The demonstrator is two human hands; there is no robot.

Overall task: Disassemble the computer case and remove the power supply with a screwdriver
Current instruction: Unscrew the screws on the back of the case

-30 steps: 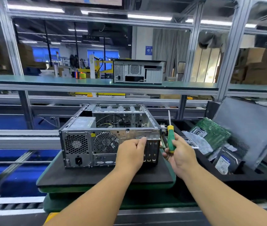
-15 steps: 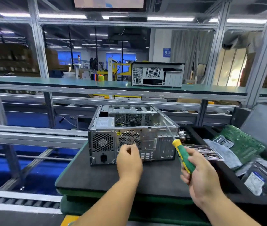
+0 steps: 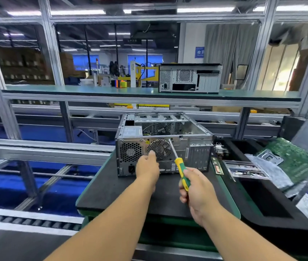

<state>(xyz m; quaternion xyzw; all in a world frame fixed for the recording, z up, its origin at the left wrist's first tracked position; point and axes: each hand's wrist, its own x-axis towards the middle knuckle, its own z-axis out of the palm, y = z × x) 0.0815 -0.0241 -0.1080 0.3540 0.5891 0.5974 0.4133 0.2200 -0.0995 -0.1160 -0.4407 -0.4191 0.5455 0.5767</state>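
An open grey computer case [image 3: 198,151] lies on a black mat [image 3: 111,187], its rear panel facing me. The power supply [image 3: 130,152] sits in the left end, with its fan grille and black socket showing. My left hand [image 3: 147,167] is in front of the rear panel, fingertips at the round fan grille [image 3: 161,148]; whether it pinches anything is hidden. My right hand [image 3: 196,187] grips a yellow-green screwdriver [image 3: 180,169], whose shaft slants up-left with the tip near the panel's top edge, right of the grille.
A black tray [image 3: 273,221] to the right holds a green circuit board [image 3: 296,161], a silver bag, memory sticks and drives. Another computer case [image 3: 190,78] stands on the green upper shelf. Aluminium frame rails and a roller conveyor [image 3: 29,221] run along the left.
The view swung left, so the case sits further right in frame. My left hand slid left from the expansion slots to the fan grille. My right hand brought the upright screwdriver in, tilting its tip towards the rear panel.
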